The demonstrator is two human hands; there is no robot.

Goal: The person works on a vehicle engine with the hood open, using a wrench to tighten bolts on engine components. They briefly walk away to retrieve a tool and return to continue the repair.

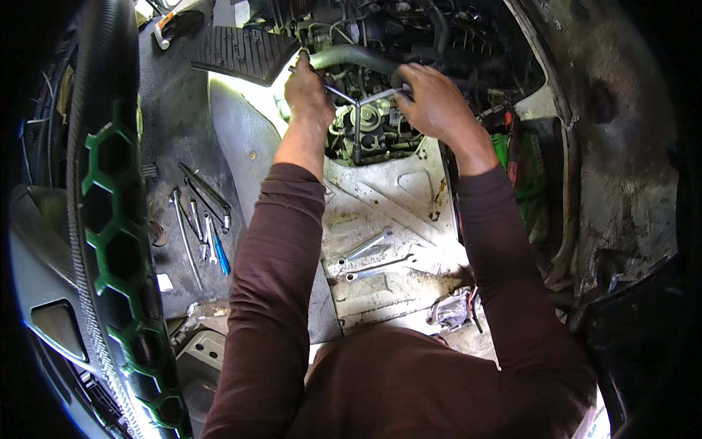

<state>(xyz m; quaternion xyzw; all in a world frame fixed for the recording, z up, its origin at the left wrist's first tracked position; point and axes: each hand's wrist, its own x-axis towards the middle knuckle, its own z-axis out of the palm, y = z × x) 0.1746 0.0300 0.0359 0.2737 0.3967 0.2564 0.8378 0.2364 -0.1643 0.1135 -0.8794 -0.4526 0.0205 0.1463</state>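
Observation:
A three-armed Y-shaped socket wrench (357, 110) stands over the engine parts, one arm pointing down toward me. My left hand (308, 94) is closed around its left arm, with the fingertips hidden from view. On the other side, my right hand (437, 104) has its fingers curled round the end of the right arm. Just behind the wrench is a round metal engine part (371, 115). A thick dark hose (351, 55) curves past between my hands, beyond the wrench.
Several wrenches (376, 272) lie on the worn pale metal panel (395, 190). More hand tools, including a blue-handled screwdriver (221, 252), rest on the dark floor at left. A black pedal-like ribbed plate (245, 55) sits near my left hand. The steering wheel rim (110, 219) rises at left.

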